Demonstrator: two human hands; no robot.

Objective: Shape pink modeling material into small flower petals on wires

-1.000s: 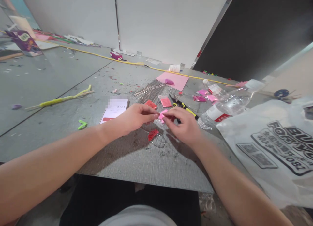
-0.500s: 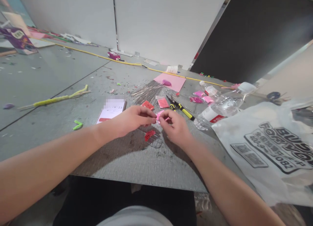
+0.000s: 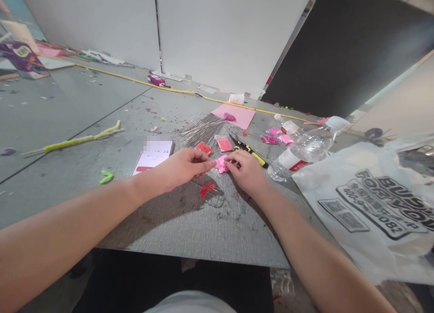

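A small clear packet of pink clay-like material [image 3: 222, 164] is held over the table between my two hands. My left hand [image 3: 190, 166] pinches its left edge with thumb and forefinger. On the other side, the fingertips of my right hand [image 3: 247, 169] are closed on its right edge. Just below lies a bent wire frame [image 3: 217, 200] with red material [image 3: 206, 189] on part of it. Behind my hands are an orange-red packet [image 3: 224, 143], a red packet [image 3: 204, 148] and black-and-yellow pliers [image 3: 252, 153], partly covered by my right hand.
A phone [image 3: 154, 156] lies left of my left hand. Thin metal wires [image 3: 205, 125] and pink paper [image 3: 237, 116] are farther back. Plastic bottles [image 3: 308, 146] and a white bag [image 3: 366, 204] stand at the right. A yellow cord [image 3: 132, 80] crosses the back.
My fingertips have drawn slightly apart, and more of the pink packet shows between them. The view has shifted a little.
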